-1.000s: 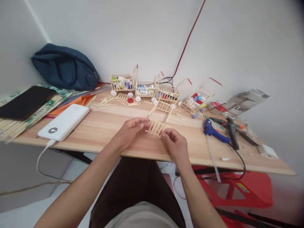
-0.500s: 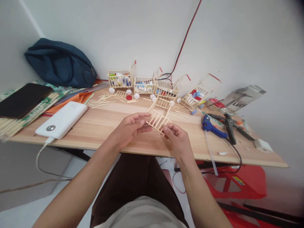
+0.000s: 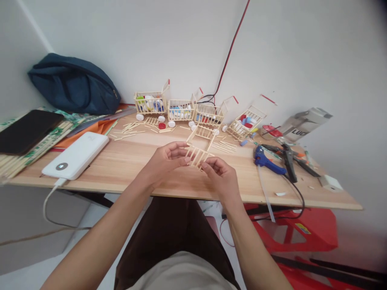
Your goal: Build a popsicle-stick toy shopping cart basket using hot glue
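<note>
Between my hands is a small frame of thin wooden sticks (image 3: 197, 155), with slatted ends and an open middle, tilted just above the table. My left hand (image 3: 165, 163) grips its left edge, thumb in front and fingers behind. At the lower right corner, my right hand (image 3: 222, 175) pinches the frame between thumb and fingers. Behind it stand several finished stick carts with white wheels and red-tipped handles, among them one cart (image 3: 180, 109) and a tilted cart (image 3: 248, 121), both loaded with small coloured pieces. Loose sticks (image 3: 225, 147) lie just beyond the frame.
A blue glue gun (image 3: 267, 161) and black-handled tools (image 3: 289, 163) lie to the right. On the left are a white power bank (image 3: 77, 155) with a cable, a dark phone (image 3: 30, 131) and a blue bag (image 3: 75, 84). The table's edge (image 3: 115, 189) runs before me.
My left hand has closed onto the left edge of the frame, where its fingers were more spread. The frame has turned slightly; my right hand keeps its pinch. The view has shifted a little.
</note>
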`<state>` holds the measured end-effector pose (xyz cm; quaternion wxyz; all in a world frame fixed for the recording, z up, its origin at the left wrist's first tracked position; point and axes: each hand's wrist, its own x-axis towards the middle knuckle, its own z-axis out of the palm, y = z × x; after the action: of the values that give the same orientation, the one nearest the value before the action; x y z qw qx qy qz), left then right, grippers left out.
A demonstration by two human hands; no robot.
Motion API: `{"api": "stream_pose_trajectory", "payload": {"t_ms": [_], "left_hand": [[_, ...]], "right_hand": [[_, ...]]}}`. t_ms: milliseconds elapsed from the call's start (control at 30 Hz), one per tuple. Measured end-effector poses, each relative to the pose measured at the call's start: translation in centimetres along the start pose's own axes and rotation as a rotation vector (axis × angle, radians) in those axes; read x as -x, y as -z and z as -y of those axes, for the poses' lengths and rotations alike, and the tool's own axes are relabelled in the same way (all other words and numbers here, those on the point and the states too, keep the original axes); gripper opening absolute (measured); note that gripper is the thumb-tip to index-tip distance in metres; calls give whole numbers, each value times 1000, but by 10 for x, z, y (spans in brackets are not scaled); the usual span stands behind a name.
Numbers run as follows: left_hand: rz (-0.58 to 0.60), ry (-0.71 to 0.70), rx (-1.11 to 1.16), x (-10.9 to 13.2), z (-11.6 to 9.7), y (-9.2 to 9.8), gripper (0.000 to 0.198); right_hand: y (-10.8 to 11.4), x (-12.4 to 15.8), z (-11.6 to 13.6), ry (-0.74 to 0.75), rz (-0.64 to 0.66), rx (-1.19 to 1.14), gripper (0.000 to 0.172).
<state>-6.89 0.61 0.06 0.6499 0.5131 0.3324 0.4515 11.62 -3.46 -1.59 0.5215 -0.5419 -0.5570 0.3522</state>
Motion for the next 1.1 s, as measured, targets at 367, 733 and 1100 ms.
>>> {"api": "stream_pose_trajectory", "payload": {"t_ms": [367,733,1100], "left_hand": [[-51,3,-188,-8,0,-8,47],[-145,-52,-359,-5,11,-2,24],[-115,-78,-360,-13,-21,48,33]], "right_hand": [[-5,4,-9,119,-6,273,16],[2,7,-17,278,21,313,24],[33,-20,-24,216,-234,423,33]]}}
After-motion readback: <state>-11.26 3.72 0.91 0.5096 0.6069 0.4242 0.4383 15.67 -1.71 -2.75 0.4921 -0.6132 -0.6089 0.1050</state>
